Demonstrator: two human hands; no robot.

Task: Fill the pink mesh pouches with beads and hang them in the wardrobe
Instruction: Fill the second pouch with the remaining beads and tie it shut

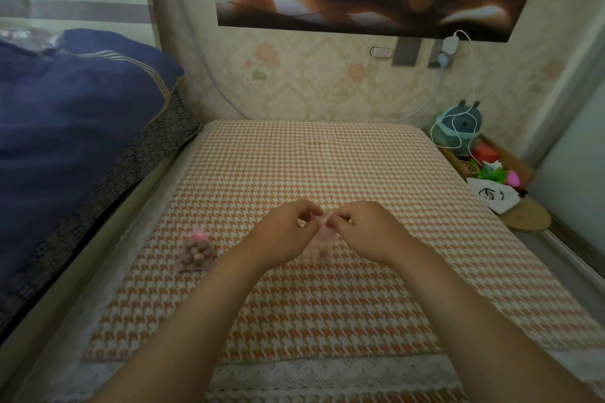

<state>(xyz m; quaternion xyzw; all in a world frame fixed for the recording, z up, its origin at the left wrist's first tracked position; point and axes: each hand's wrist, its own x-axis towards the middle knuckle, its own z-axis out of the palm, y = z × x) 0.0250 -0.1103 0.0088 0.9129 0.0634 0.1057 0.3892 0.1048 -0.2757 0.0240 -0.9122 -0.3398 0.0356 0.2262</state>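
**Both hands pinching the pouch top**

On my feed, both forearms reach out over the houndstooth mat. My left hand and right hand pinch narrowly at the top of a pink mesh pouch between them. A filled, tied pouch lies left. Farther off, the blue duvet and a plush toy.

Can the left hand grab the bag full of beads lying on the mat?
Probably yes, once it lets go: the left hand is pinching another pouch, and the filled pouch lies close beside, nothing between.
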